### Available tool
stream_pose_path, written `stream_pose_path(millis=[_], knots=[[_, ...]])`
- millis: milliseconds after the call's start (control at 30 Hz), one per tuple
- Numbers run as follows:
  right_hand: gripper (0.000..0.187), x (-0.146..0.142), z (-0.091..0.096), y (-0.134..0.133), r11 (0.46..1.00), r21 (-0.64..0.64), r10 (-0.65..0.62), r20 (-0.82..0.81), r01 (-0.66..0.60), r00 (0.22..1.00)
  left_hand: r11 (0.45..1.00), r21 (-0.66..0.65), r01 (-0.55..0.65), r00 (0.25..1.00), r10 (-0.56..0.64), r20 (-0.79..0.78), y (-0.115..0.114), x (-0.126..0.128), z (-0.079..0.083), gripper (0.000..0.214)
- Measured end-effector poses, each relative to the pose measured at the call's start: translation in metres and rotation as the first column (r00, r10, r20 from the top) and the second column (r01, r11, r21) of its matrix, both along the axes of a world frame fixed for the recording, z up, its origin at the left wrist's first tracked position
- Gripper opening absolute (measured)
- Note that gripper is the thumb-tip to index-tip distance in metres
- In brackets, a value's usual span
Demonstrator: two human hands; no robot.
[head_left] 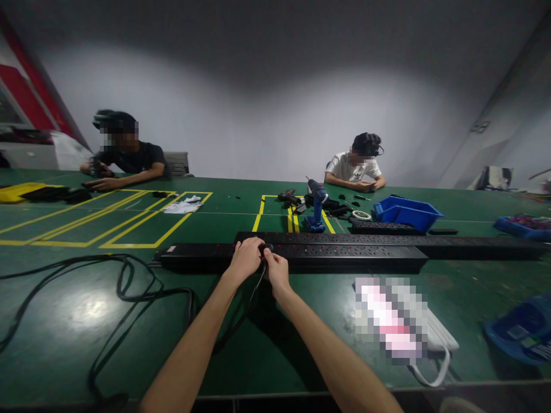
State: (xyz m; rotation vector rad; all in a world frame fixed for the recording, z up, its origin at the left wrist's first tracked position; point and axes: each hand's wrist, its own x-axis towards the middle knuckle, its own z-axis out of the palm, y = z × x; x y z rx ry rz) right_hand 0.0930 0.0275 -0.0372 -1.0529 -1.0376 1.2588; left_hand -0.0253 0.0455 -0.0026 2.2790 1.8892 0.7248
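Right hand (278, 271) is pinching black cable end (268, 248) at power strip (348, 252); left hand (248, 256) is overlying strip, grip indeterminable; face mask (439, 331) is lying at their four o'clock.

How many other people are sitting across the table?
2: a person in a dark shirt at the left and a person in a white shirt right of centre. Others may be out of view.

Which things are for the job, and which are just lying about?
Being used now: front black power strip, under the left hand; black cord, at the right hand.
Seemingly just lying about: white mask, blue bin, maybe the blue drill.
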Motion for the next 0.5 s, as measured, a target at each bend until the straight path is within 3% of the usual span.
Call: stream_pose_path(millis=[267,500], knots=[[0.047,0.002,0.011,0.004,1.0,-0.018,0.017,-0.027,-0.017,1.0,1.0,-0.001,-0.004,1.0,0.004,0.008,-0.001,0.001,0.0,0.039],[0.048,0.003,0.007,0.007,0.999,0.01,0.039,0.003,-0.039,0.999,1.0,0.002,0.003,1.0,-0.003,0.008,0.002,-0.001,-0.004,0.04]])
